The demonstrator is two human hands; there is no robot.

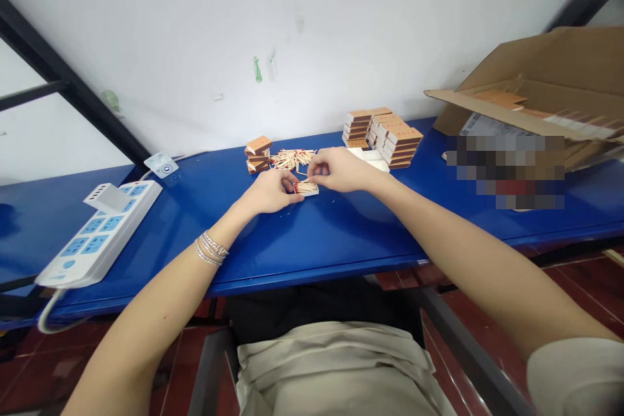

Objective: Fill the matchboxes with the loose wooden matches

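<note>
My left hand (275, 191) grips the left end of a small white matchbox tray (312, 194) on the blue table. Red-tipped matchsticks (306, 187) lie in the tray, their heads toward my left fingers. Just above its right side, my right hand (336, 169) is closed in a pinch, with a pale matchstick (302, 181) showing at the fingertips. Behind both hands spreads a loose heap of matches (291, 159). A short stack of brown matchboxes (258, 154) stands left of this heap.
Several stacked matchboxes (397, 136) stand at the back right, with white pieces (368, 157) in front of them. An open cardboard carton (541, 65) is farther right, near a blurred patch. A white power strip (104, 234) lies on the left of the blue table (292, 247).
</note>
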